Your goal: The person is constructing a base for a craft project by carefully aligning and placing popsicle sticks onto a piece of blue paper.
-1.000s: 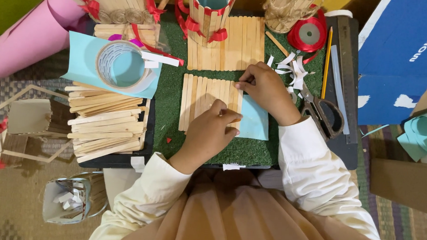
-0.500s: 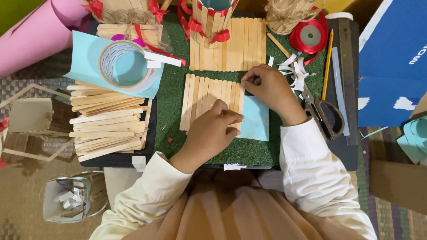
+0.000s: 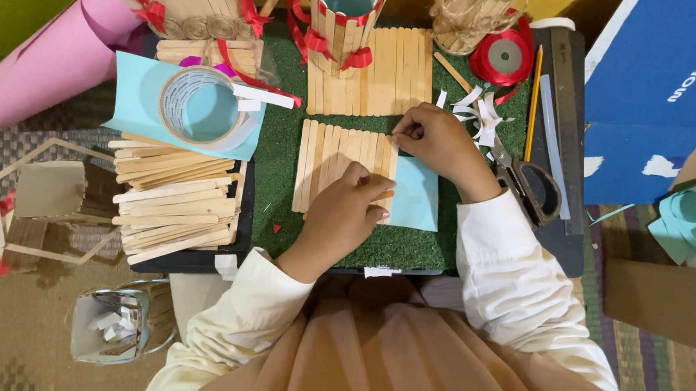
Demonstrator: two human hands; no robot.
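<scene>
My left hand (image 3: 339, 218) lay flat on the craft-stick panel (image 3: 335, 165), grip open; my right hand (image 3: 442, 145) pinched its upper right corner. The panel rested on green turf mat (image 3: 274, 177), overlapping light-blue paper (image 3: 415, 194), scissors (image 3: 532, 184) nearby.

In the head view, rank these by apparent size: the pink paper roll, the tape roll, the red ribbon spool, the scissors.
1. pink paper roll, though partly cut off at the frame edge
2. tape roll
3. scissors and red ribbon spool: too close to rank.
</scene>
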